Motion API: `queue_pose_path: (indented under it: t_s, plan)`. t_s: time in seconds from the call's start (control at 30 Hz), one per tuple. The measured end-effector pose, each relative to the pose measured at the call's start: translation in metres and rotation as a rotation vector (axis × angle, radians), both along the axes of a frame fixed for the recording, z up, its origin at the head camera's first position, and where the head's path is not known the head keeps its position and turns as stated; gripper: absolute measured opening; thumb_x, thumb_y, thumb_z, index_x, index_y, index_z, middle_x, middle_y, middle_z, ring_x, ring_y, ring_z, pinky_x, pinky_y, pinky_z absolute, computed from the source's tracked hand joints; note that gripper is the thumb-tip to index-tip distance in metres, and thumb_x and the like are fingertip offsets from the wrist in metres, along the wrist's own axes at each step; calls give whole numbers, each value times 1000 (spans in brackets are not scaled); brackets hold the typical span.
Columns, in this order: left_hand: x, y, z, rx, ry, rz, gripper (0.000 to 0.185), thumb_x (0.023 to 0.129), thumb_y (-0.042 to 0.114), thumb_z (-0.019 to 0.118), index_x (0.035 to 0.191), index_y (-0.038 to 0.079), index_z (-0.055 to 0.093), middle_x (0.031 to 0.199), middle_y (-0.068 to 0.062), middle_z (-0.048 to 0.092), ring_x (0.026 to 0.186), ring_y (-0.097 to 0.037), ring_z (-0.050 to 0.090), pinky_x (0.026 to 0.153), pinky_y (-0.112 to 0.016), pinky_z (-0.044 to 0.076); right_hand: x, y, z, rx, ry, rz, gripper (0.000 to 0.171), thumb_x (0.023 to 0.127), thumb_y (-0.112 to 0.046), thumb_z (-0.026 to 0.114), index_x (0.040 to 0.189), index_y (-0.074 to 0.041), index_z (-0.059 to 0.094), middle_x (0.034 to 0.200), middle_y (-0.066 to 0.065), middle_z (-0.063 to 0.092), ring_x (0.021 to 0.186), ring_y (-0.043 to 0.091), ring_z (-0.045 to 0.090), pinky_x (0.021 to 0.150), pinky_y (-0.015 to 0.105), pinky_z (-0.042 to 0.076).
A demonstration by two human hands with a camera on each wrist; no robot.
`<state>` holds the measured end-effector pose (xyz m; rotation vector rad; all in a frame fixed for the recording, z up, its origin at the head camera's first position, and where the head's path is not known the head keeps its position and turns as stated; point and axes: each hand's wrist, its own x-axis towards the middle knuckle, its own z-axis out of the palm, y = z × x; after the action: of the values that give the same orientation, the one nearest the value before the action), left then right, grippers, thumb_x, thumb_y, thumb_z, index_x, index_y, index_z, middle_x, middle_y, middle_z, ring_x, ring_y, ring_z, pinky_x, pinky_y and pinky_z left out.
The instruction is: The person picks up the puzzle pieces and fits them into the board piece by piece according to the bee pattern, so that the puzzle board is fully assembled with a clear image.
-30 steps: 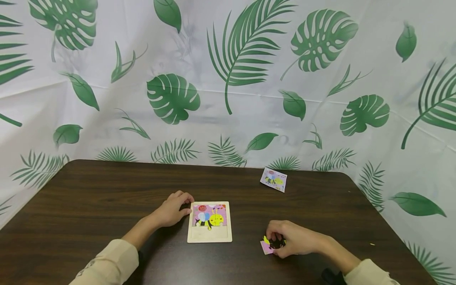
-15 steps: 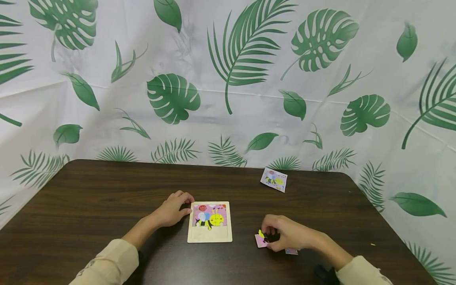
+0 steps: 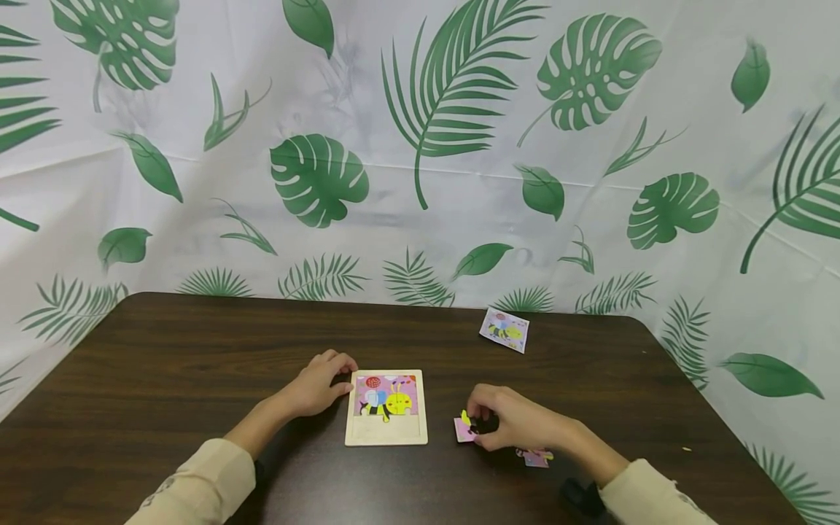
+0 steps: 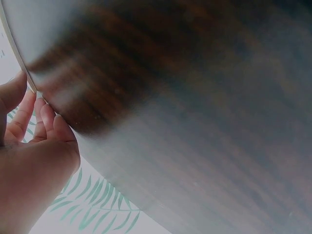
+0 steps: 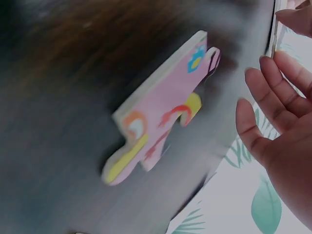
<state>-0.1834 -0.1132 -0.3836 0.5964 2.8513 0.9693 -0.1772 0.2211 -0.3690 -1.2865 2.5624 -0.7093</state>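
Fingers of the right hand (image 3: pixel 502 424) pinch a puzzle piece (image 3: pixel 464 429) at the tray's (image 3: pixel 386 436) three o'clock, left hand (image 3: pixel 319 385) steadying its nine o'clock edge with relaxed fingers; seating probably needs alignment with the empty bottom row.

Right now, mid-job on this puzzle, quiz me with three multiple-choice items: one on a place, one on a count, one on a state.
1. Where does the small picture card lie?
A. inside the tray
B. far side of the table, beyond the right hand
C. under the left hand

2. How many loose puzzle pieces show near the right hand?
A. two
B. five
C. none

3. How full is the puzzle tray?
A. complete
B. empty
C. upper part filled, bottom row bare

Answers: 1 B, the card sits alone near the table's back edge. 2 A, one held piece and one lying piece. 3 C, bare wood shows along the tray's near edge.
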Motion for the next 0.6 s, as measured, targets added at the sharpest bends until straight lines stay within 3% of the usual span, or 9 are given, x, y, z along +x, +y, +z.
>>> queue_pose_path:
  t_s: [0.6]
  plan:
    - [0,0,0,-1,-4,1,20,86,8,62,104,6,55,96,-7,49,96,-27,45,85,-48,37,-7,-37,8,49,-61,-54,22,76,-15,71,93,-10,57,86,-5,52,79,10,50,71,24,45]
